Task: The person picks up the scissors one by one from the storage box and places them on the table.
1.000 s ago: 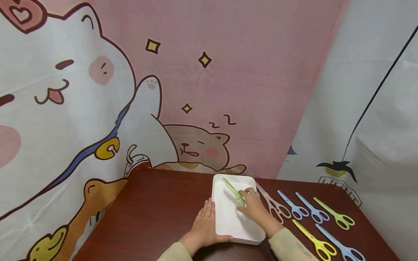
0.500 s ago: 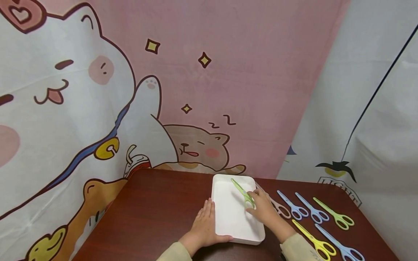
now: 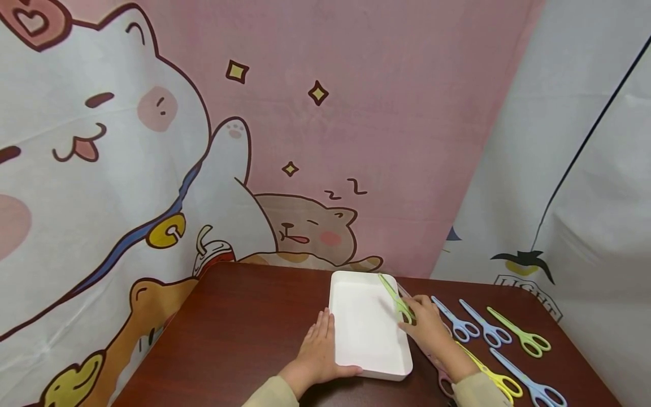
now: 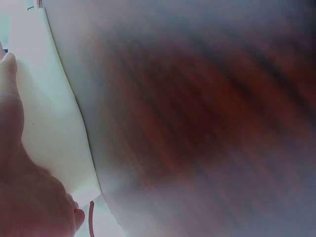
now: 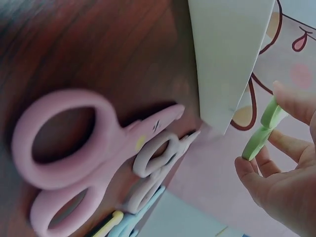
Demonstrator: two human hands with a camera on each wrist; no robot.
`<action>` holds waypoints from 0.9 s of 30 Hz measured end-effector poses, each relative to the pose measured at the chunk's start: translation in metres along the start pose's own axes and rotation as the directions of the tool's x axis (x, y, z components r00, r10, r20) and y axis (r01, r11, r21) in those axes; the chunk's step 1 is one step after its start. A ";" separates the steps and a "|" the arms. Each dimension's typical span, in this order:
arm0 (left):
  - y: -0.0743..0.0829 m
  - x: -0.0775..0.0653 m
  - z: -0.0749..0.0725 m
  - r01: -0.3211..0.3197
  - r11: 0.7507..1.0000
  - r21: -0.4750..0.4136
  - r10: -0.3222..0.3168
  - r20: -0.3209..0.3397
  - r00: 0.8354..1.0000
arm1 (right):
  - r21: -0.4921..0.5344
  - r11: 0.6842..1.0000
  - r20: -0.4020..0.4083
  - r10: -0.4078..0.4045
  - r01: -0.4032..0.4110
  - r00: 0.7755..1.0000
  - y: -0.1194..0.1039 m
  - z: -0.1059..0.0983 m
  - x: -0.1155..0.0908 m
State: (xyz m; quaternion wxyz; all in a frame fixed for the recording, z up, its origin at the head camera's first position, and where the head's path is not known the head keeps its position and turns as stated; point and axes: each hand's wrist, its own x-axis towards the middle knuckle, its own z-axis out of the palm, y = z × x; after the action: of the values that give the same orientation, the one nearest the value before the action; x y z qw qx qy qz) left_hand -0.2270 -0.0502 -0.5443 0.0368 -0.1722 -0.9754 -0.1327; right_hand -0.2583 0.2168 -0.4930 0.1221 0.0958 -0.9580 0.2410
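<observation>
My right hand pinches a pair of light green scissors by the handles, over the right rim of a shallow white tray. The blades point away from me. In the right wrist view the green handle loops sit between thumb and fingers. My left hand rests along the tray's left side, its fingers straight and its thumb at the near edge. In the left wrist view that hand lies against the tray's pale wall. Pink scissors lie beside the tray, partly hidden by my right arm.
To the right on the dark red-brown table lie blue scissors, another blue pair, green scissors, yellow scissors and more blue scissors. Greyish-pink scissors lie near the tray. A cartoon-printed cloth hangs behind.
My right hand has carried the green scissors rightward, from over the tray's middle to its right rim. My left hand and the tray have stayed in place.
</observation>
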 end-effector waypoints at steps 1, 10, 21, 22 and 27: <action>0.000 0.000 -0.001 0.000 1.000 -0.004 0.000 0.002 1.000 | -0.006 1.000 -0.005 -0.004 0.004 1.000 0.002 -0.002 -0.001; 0.001 -0.001 -0.005 0.009 0.999 -0.031 -0.008 0.029 1.000 | -0.020 1.000 -0.047 -0.021 0.020 0.999 0.019 -0.018 -0.014; 0.000 -0.001 -0.003 0.001 0.999 -0.036 0.000 0.021 1.000 | -0.074 0.997 -0.071 -0.017 0.012 0.997 0.041 -0.027 -0.022; 0.000 -0.001 -0.003 0.001 0.999 -0.037 -0.001 0.022 1.000 | -0.077 0.997 -0.080 -0.025 0.019 0.996 0.043 -0.027 -0.023; 0.000 -0.001 -0.001 0.010 0.999 -0.032 -0.009 0.027 1.000 | -0.082 0.996 -0.107 -0.055 0.047 0.993 0.053 -0.029 -0.027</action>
State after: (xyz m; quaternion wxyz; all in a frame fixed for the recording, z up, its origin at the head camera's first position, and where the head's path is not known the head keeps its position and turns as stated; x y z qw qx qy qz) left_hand -0.2263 -0.0511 -0.5435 0.0203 -0.1701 -0.9743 -0.1464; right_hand -0.2400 0.2804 -0.4992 0.1839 0.1021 -0.9560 0.2044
